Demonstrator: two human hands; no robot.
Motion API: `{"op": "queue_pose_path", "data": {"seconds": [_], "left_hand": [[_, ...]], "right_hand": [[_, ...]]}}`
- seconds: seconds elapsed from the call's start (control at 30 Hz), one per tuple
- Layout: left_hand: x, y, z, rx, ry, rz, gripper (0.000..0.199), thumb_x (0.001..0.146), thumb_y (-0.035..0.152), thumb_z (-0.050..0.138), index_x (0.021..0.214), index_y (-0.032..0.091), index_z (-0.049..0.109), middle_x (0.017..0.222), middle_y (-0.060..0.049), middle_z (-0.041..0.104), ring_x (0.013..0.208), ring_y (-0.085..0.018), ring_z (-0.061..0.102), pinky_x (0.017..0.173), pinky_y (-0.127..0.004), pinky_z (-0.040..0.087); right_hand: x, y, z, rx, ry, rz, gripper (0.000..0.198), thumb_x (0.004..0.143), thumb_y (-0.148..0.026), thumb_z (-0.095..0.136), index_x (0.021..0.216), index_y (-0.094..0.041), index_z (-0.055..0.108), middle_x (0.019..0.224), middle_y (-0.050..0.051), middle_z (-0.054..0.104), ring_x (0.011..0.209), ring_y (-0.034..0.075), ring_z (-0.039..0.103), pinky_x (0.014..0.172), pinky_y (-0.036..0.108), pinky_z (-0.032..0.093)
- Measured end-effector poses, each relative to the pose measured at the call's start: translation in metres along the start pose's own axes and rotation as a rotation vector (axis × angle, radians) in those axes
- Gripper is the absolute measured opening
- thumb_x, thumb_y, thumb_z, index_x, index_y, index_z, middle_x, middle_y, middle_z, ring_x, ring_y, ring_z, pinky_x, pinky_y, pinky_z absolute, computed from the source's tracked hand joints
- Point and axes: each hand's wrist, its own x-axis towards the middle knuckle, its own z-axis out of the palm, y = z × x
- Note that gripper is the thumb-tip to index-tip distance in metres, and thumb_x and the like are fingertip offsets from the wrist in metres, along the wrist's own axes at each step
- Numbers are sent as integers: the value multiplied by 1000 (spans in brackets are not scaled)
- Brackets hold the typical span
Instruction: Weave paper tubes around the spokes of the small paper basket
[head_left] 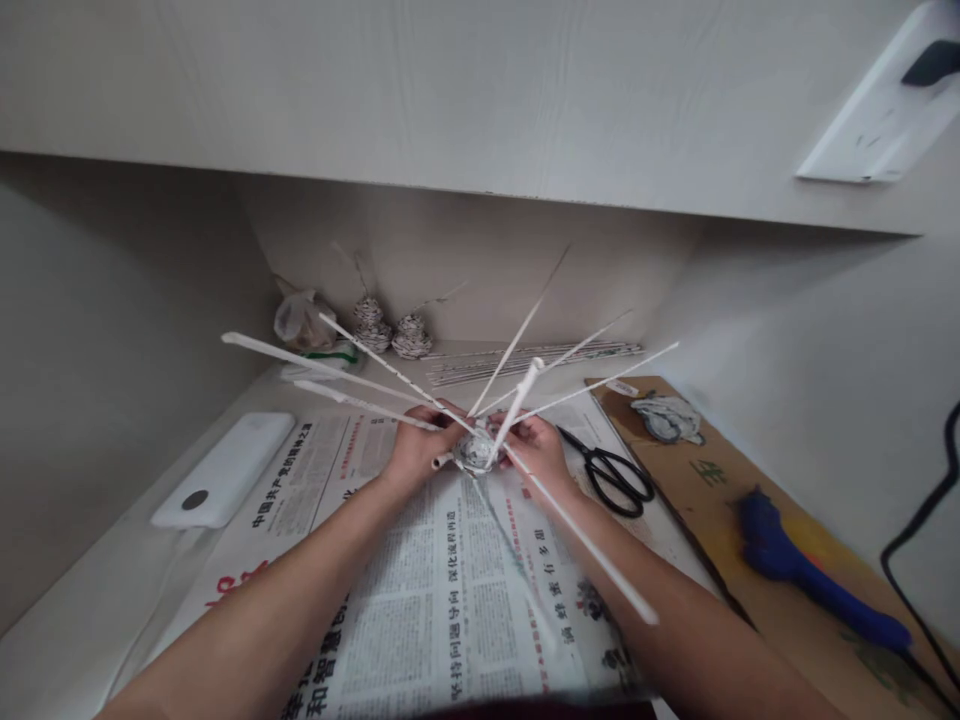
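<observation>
Head view shows the left hand [421, 442] and right hand [543, 450] pinching a small round paper piece [474, 455] from opposite sides above the newspaper [420, 590], likely to steady it, its paper sticks [518, 403] fanned outward (probably to avoid tangling), scissors [598, 470] just beside.

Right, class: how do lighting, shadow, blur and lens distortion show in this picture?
In the head view, light is dim and greyish, without strong glare; the left wall falls into shadow beneath the overhanging panel; the wall socket, upper right, looks stretched and slanted; a paper strip above the newspaper is faint and smeared, while the scissors look sharper.
</observation>
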Motion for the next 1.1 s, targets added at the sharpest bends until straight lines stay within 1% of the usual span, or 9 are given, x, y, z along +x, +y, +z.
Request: {"op": "queue_pose_path", "data": {"seconds": [0.1,0.17,0.27,0.5,0.67,0.87,0.97,1.03,1.1], "left_hand": [[-3,0,3,-16,-7,-13,17,63,32,84,68,18,74,65,-4,72,60,-18,64,57,-27,49],[-5,0,4,-9,-8,-11,17,63,31,84,70,18,75,66,-4,73,61,-18,65,58,-27,49],[-6,-1,5,2,-19,7,17,65,30,83,70,17,75,68,-4,73,63,-18,65,60,-27,50],[-6,-10,7,-5,-46,30,16,69,33,82,71,18,75,71,-5,75,64,-19,66,61,-29,51],[-8,-9,10,-19,-70,18,17,68,32,82,72,18,75,71,-6,75,63,-19,65,62,-30,52],[-12,-3,15,-60,-32,-2,21,67,35,83,73,17,74,73,-7,75,64,-19,66,63,-30,52],[-16,1,18,-46,0,-9,20,66,35,82,73,18,74,73,-6,75,66,-19,66,65,-30,52],[-17,1,19,-59,32,-16,19,65,34,82,72,18,74,72,-5,74,66,-19,66,66,-30,52],[-18,0,19,-79,37,-31,20,65,34,82,72,18,74,72,-5,74,65,-19,66,66,-31,53]], "right_hand": [[2,7,-2,-33,32,-62,38,54,-41,90,76,-17,71,67,2,71,58,16,63,54,27,51],[3,11,-4,-67,52,-84,36,56,-41,89,77,-17,72,68,3,71,60,17,64,57,28,51],[4,13,-4,-106,68,-69,32,61,-43,85,75,-18,71,64,2,70,56,17,62,54,28,49],[3,11,-3,-160,68,-75,31,64,-45,81,75,-18,71,63,2,69,55,16,60,53,27,47],[1,8,-2,-222,69,-100,31,62,-45,82,69,-18,68,61,2,67,54,15,57,53,27,45],[-3,7,-1,-247,95,-185,28,74,-45,74,70,-20,64,63,1,66,57,15,57,54,26,44],[-2,9,-1,-201,133,-154,32,77,-47,72,65,-21,57,56,-2,59,52,13,53,51,25,41],[-2,10,-1,-150,131,-125,37,78,-48,71,61,-21,53,52,-4,53,49,12,49,48,25,38],[-1,10,-1,-115,115,-101,38,76,-49,74,60,-21,52,51,-5,53,48,11,47,48,24,38]]}}
